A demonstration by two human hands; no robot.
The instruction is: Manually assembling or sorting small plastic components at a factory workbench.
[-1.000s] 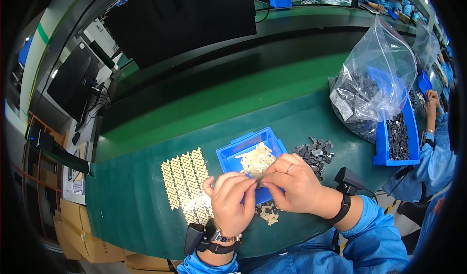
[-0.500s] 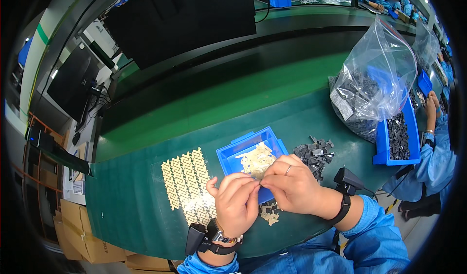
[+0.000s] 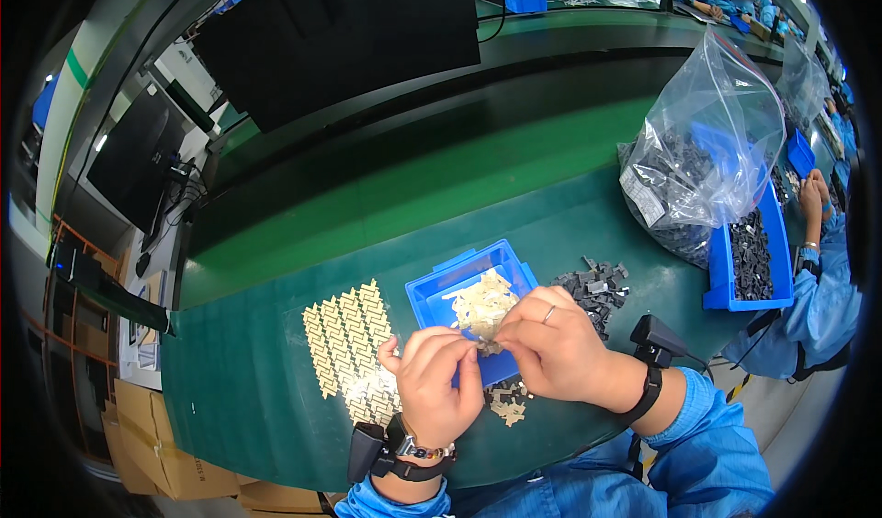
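Over the near side of a blue tray (image 3: 439, 284), my hands work close together, fingertips a small gap apart. My left hand (image 3: 436, 380) is closed in a pinch, its little finger raised. My right hand (image 3: 562, 348), with a ring on one finger, also pinches. Whatever is between the fingertips is too small to make out. Cream-coloured flat pieces (image 3: 484, 302) lie heaped in the tray. To the left, a sheet of cream pieces in zigzag rows (image 3: 347, 339) lies on the table. A pile of small black parts (image 3: 597, 293) sits beyond my right hand.
Below the tray lie a few cream pieces (image 3: 508, 412) and dark bits. At the right stand a clear plastic bag (image 3: 684, 187) of dark parts and a blue bin (image 3: 781, 251) of black parts. A co-worker's hand (image 3: 812, 196) shows beyond. A black screen panel (image 3: 340, 40) rises at the back.
My fingertips have drawn slightly apart, the right hand shifting a little to the right. The tray, the sheet and the piles stay in place.
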